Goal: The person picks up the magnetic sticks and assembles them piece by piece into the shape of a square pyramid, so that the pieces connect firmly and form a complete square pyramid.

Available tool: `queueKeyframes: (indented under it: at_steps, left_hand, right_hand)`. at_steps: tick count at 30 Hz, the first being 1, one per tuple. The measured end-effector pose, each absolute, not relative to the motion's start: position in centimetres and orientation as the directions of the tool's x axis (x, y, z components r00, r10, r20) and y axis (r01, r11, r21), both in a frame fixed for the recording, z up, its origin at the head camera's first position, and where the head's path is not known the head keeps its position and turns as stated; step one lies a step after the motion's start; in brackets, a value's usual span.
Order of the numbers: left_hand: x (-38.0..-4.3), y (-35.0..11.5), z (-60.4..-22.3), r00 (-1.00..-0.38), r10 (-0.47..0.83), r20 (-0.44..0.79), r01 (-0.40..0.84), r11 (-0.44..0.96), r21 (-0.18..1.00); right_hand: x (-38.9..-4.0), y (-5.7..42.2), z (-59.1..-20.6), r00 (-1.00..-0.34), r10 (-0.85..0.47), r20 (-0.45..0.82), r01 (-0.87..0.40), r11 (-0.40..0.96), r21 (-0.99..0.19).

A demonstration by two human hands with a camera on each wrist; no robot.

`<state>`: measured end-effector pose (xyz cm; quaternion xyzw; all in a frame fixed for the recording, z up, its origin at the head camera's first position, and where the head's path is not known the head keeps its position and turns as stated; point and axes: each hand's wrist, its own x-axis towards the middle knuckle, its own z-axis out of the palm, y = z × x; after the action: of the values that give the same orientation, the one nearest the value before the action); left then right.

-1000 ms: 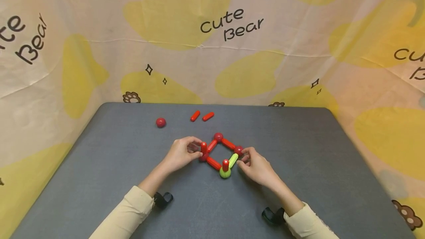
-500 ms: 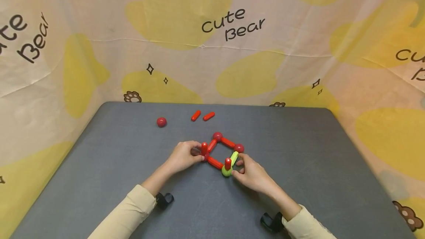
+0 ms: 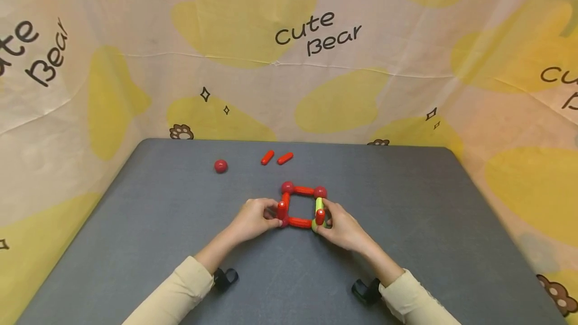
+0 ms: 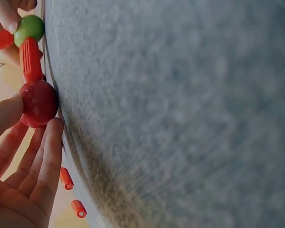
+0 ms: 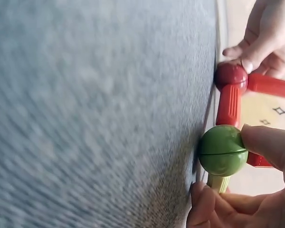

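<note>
A square of rods and balls lies on the grey table, in the middle of the head view. Its back corners are two red balls [image 3: 287,187] [image 3: 320,192]. My left hand [image 3: 255,219] pinches the front-left red ball [image 4: 39,103] between thumb and fingers. The front-right corner is a green ball [image 5: 223,151], pinched by my right hand [image 3: 345,227]. Red rods form the back, left and front sides; a yellow-green rod [image 3: 319,204] makes the right side. One red rod [image 3: 282,209] stands up from the left front ball, another red rod [image 3: 320,216] from the green ball.
Behind the square lie a loose red ball [image 3: 221,166] and two loose red rods [image 3: 268,157] [image 3: 285,158]. A patterned cloth [image 3: 235,79] rises along the back and sides of the table [image 3: 158,214].
The square has turned from a diamond slant to having one side face the person. My right hand has shifted from near the right red ball to the green ball; my left hand moved slightly nearer.
</note>
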<state>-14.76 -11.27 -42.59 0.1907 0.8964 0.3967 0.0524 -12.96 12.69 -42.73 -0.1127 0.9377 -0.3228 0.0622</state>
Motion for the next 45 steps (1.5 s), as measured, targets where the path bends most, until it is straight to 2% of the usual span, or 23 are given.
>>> queueKeyframes:
  at_steps: [11,20,32,36,45]
  left_hand:
    - [-13.9,-10.8,-42.9,-0.891,0.443,0.095,0.361,0.567,0.740]
    - [-13.2,-9.9,-42.7,-0.857,0.510,0.072,0.393,0.558,0.731]
    - [-13.5,-10.5,-42.2,-0.847,0.530,0.049,0.388,0.553,0.737]
    - [-14.5,-11.3,-41.6,-0.875,0.481,0.062,0.363,0.565,0.741]
    - [-18.6,-13.2,-40.5,-0.950,0.277,0.142,0.291,0.633,0.717]
  right_hand:
    - [-14.6,13.4,-43.1,-0.954,-0.296,0.053,-0.264,0.739,-0.620]
    - [-15.4,13.6,-43.3,-0.963,-0.261,0.075,-0.250,0.749,-0.613]
    - [-15.6,13.8,-43.4,-0.962,-0.264,0.075,-0.252,0.744,-0.619]
    - [-15.7,13.9,-43.4,-0.961,-0.267,0.069,-0.251,0.741,-0.623]
    - [-15.8,14.1,-43.4,-0.955,-0.286,0.082,-0.273,0.735,-0.621]
